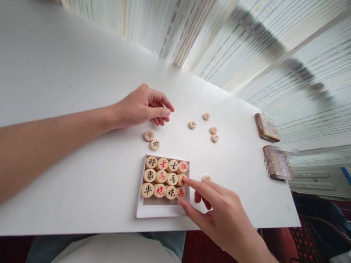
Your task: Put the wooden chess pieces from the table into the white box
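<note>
A shallow white box [140, 208] near the table's front edge holds rows of round wooden Chinese chess pieces [161, 177], marked in red and black. The index fingertip of my right hand [220, 214] touches a red-marked piece in the right column. Its thumb tip is beside the red piece [181, 193] below that, fingers apart and nothing visibly lifted. Over the table behind the box, my left hand [148, 107] is loosely curled, thumb and index finger apart, with no piece visible in it. Two black-marked pieces [155, 144] lie between that hand and the box.
Several loose pieces [206, 116] lie on the white table [62, 131] behind and right of the box. One piece [144, 85] is partly behind my left hand; another [206, 178] is near my right. Two small boxes [266, 127] sit at the right edge, before blinds.
</note>
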`<state>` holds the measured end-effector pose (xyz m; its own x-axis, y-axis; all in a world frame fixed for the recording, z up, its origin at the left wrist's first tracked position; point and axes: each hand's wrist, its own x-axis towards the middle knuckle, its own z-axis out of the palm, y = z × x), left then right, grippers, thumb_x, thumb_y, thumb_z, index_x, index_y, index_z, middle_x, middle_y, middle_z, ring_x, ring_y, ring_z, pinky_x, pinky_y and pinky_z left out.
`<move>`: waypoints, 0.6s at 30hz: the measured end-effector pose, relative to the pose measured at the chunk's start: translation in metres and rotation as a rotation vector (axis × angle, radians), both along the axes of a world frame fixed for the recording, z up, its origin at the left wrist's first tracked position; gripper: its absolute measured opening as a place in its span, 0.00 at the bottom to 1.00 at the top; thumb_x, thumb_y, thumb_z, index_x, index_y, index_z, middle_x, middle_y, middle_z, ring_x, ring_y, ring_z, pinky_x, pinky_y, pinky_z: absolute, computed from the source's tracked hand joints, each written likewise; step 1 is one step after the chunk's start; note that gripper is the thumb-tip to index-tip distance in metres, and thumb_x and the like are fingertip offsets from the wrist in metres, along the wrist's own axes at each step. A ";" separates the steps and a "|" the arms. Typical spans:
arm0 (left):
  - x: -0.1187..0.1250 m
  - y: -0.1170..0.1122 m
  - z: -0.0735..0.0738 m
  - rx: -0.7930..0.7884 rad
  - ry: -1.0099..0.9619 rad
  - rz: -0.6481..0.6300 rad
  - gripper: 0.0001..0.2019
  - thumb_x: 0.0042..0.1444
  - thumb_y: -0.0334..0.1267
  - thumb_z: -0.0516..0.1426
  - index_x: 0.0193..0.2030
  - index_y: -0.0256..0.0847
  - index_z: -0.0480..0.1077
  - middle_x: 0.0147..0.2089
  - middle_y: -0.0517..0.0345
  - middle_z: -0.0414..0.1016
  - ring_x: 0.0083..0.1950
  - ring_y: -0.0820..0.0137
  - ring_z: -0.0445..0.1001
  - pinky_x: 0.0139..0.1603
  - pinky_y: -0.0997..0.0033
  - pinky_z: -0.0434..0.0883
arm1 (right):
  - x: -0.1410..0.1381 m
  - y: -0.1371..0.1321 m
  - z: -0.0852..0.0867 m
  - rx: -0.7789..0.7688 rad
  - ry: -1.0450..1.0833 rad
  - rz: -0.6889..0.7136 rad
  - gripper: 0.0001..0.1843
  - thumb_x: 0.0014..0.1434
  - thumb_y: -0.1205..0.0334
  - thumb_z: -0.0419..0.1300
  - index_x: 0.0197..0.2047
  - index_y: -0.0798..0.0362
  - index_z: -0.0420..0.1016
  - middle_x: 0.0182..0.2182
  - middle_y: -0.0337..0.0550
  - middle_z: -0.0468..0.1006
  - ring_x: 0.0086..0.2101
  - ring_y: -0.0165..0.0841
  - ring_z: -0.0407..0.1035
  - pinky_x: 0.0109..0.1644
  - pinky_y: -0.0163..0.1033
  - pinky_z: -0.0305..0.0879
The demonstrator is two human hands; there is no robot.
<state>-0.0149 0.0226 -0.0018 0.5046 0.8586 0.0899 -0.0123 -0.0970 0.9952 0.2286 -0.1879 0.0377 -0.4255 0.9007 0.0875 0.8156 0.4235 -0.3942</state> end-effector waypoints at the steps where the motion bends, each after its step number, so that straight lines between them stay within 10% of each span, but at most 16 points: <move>1: 0.000 0.000 0.000 -0.002 0.002 0.000 0.05 0.58 0.29 0.65 0.41 0.32 0.81 0.31 0.50 0.84 0.29 0.70 0.83 0.34 0.72 0.82 | 0.000 0.000 0.000 -0.001 0.000 0.001 0.17 0.69 0.60 0.66 0.58 0.56 0.79 0.30 0.38 0.78 0.23 0.27 0.66 0.29 0.34 0.67; 14: -0.003 -0.003 0.001 -0.050 -0.022 -0.008 0.08 0.56 0.35 0.66 0.41 0.33 0.80 0.32 0.49 0.84 0.30 0.70 0.82 0.33 0.74 0.81 | 0.011 0.017 0.011 0.079 0.090 -0.069 0.12 0.70 0.60 0.65 0.54 0.53 0.81 0.28 0.37 0.78 0.22 0.26 0.66 0.28 0.33 0.66; 18: -0.005 -0.003 0.002 -0.008 -0.090 0.197 0.06 0.55 0.36 0.66 0.35 0.34 0.79 0.26 0.54 0.80 0.25 0.72 0.78 0.27 0.75 0.76 | 0.024 0.053 0.023 0.117 0.164 -0.187 0.11 0.69 0.56 0.65 0.49 0.53 0.84 0.24 0.36 0.76 0.23 0.27 0.66 0.28 0.35 0.64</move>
